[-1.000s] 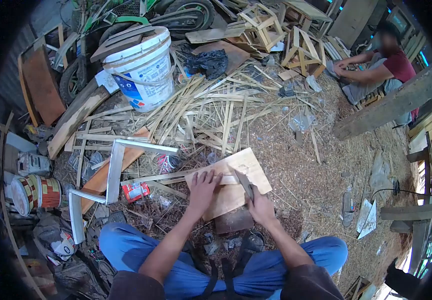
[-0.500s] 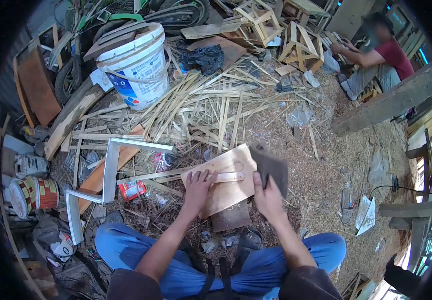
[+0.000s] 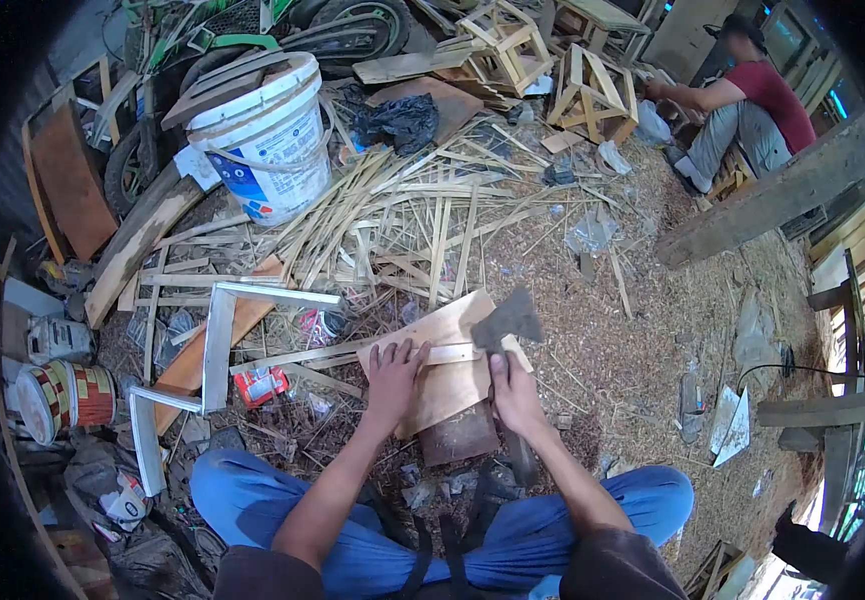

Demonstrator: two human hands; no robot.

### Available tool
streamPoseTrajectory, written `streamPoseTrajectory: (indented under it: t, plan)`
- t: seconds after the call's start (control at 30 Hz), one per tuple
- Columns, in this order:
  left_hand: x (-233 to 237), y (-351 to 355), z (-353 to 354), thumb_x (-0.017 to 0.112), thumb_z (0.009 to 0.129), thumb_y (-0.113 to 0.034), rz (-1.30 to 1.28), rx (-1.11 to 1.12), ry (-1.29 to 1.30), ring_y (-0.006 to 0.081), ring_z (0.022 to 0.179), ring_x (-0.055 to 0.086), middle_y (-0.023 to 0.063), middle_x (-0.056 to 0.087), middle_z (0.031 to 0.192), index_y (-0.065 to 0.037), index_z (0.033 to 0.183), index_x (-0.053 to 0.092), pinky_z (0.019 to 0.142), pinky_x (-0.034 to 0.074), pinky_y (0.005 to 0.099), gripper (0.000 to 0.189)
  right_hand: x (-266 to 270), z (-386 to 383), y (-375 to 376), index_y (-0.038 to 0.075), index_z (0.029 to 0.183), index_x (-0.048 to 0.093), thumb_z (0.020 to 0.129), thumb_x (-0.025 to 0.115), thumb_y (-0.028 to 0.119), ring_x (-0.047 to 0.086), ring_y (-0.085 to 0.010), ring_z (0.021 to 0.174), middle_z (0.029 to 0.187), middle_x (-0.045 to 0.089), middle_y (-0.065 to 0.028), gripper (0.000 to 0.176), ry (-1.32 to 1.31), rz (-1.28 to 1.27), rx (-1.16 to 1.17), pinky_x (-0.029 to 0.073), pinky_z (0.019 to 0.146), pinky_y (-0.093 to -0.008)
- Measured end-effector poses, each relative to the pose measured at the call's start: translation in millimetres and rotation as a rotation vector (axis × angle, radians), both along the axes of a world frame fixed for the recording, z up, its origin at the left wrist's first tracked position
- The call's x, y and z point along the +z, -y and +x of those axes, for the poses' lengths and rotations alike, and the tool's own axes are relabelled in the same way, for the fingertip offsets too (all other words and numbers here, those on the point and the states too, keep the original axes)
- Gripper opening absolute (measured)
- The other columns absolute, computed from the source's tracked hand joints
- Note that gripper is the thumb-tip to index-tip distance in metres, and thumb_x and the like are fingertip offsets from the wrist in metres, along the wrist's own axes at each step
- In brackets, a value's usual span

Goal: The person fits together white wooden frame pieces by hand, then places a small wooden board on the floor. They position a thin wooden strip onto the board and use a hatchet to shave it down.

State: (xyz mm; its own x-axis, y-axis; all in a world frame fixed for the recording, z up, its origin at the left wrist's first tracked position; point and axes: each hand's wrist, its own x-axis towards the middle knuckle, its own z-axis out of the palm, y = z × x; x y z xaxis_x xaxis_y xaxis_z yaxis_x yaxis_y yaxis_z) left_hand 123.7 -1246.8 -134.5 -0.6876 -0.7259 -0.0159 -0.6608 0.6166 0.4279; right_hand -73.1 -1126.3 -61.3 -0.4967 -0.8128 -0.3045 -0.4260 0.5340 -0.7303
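My right hand [image 3: 518,395] is closed around the handle of a hatchet [image 3: 510,318]. Its broad dark head overlaps the right edge of a light wooden board [image 3: 448,400], and the handle's lower end hangs below my fist. A narrow pale wooden strip [image 3: 451,354] lies across the board, its right end close to the hatchet head. With curled fingers, my left hand [image 3: 393,380] holds the strip's left part down against the board; that part is hidden under the fingers. Beneath the board shows a dark wooden block [image 3: 461,440], in front of my crossed legs.
Thin wood offcuts [image 3: 393,220] pile up ahead, beside a white bucket [image 3: 273,150]. A zigzag white wooden frame [image 3: 219,345] and a red packet [image 3: 260,386] lie left. Wooden frames [image 3: 593,95] stand behind. A person [image 3: 753,110] sits far right near a thick beam [image 3: 773,190].
The hatchet has moved left, from beyond the board's right edge to over it, and its head has turned. My left hand stays on the strip. The person at far right has leaned back.
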Motion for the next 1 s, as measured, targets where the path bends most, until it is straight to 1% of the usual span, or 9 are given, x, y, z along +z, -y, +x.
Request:
streamPoseTrajectory:
  t: [0.03, 0.1, 0.17, 0.2, 0.23, 0.3, 0.57, 0.8, 1.0]
  plan:
    - [-1.2, -1.0, -0.3, 0.059, 0.098, -0.025, -0.030, 0.008, -0.001, 0.0377, 0.133, 0.050, 0.0142, 0.055, 0.145, -0.023, 0.147, 0.053, 0.117, 0.026, 0.0588, 0.050, 9.6, -1.8, 4.8, -0.008, 0.140, 0.045, 0.109, 0.041, 0.047, 0.059, -0.0211, 0.046, 0.067, 0.062, -0.0148, 0.063, 0.021, -0.091, -0.046, 0.052, 0.053, -0.0410]
    - [-1.6, -1.7, 1.4, 0.058, 0.098, -0.027, -0.059, 0.010, 0.003, 0.0374, 0.132, 0.051, 0.0140, 0.055, 0.145, -0.023, 0.146, 0.054, 0.118, 0.027, 0.0577, 0.048, 19.0, -1.2, 8.1, -0.010, 0.136, 0.046, 0.111, 0.040, 0.038, 0.058, -0.0232, 0.048, 0.065, 0.060, -0.0145, 0.055, -0.065, -0.257, -0.041, 0.050, 0.052, -0.0442]
    - [0.7, 0.5, 2.5, 0.056, 0.098, -0.020, -0.017, -0.010, -0.013, 0.0374, 0.135, 0.047, 0.0144, 0.054, 0.146, -0.023, 0.150, 0.050, 0.117, 0.027, 0.0600, 0.053, 18.4, -3.2, 6.5, -0.010, 0.134, 0.045, 0.110, 0.040, 0.036, 0.063, -0.0323, 0.055, 0.068, 0.062, -0.0189, 0.052, -0.316, -0.337, -0.015, 0.052, 0.054, -0.0450]
    - [0.8, 0.3, 1.8, 0.056, 0.098, -0.020, -0.017, -0.015, -0.013, 0.0374, 0.135, 0.047, 0.0144, 0.054, 0.146, -0.023, 0.150, 0.050, 0.117, 0.027, 0.0600, 0.053, 17.0, 2.4, 1.9, -0.009, 0.133, 0.047, 0.109, 0.040, 0.036, 0.067, -0.0459, 0.070, 0.075, 0.066, -0.0270, 0.050, -0.277, -0.189, -0.029, 0.054, 0.064, -0.0521]
    - [0.6, 0.0, 1.1, 0.056, 0.097, -0.020, -0.014, -0.014, 0.003, 0.0372, 0.135, 0.047, 0.0139, 0.054, 0.146, -0.024, 0.151, 0.050, 0.117, 0.027, 0.0600, 0.054, 8.2, 5.6, -5.1, -0.009, 0.133, 0.047, 0.109, 0.040, 0.036, 0.067, -0.0459, 0.070, 0.075, 0.066, -0.0270, 0.050, -0.278, -0.189, -0.036, 0.054, 0.064, -0.0521]
    - [2.0, 1.0, -0.4, 0.056, 0.097, -0.020, -0.018, -0.015, 0.016, 0.0370, 0.135, 0.047, 0.0133, 0.053, 0.147, -0.024, 0.151, 0.049, 0.117, 0.027, 0.0599, 0.054, -7.3, 10.0, -10.7, -0.002, 0.132, 0.052, 0.107, 0.042, 0.037, 0.067, -0.0530, 0.086, 0.095, 0.069, -0.0331, 0.047, -0.220, 0.251, 0.083, 0.052, 0.080, -0.0615]
    - [-2.4, 1.9, 0.5, 0.058, 0.099, -0.026, -0.046, -0.020, 0.028, 0.0372, 0.134, 0.048, 0.0129, 0.054, 0.146, -0.023, 0.149, 0.051, 0.117, 0.028, 0.0598, 0.050, -17.4, -7.7, -16.9, -0.005, 0.130, 0.054, 0.108, 0.039, 0.045, 0.064, -0.0572, 0.093, 0.093, 0.066, -0.0380, 0.057, -0.191, 0.138, -0.034, 0.051, 0.081, -0.0606]
    - [-2.7, 0.1, -0.3, 0.059, 0.099, -0.029, -0.077, 0.004, -0.010, 0.0369, 0.130, 0.052, 0.0129, 0.057, 0.144, -0.024, 0.146, 0.055, 0.116, 0.028, 0.0593, 0.048, 54.3, 8.2, 8.6, -0.005, 0.128, 0.054, 0.108, 0.039, 0.045, 0.064, -0.0565, 0.094, 0.095, 0.067, -0.0370, 0.056, -0.180, 0.072, -0.030, 0.051, 0.083, -0.0608]
    - [8.6, 2.8, 0.9, 0.058, 0.099, -0.024, -0.006, -0.047, 0.039, 0.0363, 0.132, 0.049, 0.0106, 0.055, 0.144, -0.023, 0.149, 0.051, 0.117, 0.028, 0.0597, 0.051, 12.6, 13.3, -3.7, 0.002, 0.136, 0.050, 0.107, 0.040, 0.044, 0.066, -0.0473, 0.105, 0.119, 0.065, -0.0300, 0.052, -0.150, 0.380, 0.123, 0.051, 0.091, -0.0577]
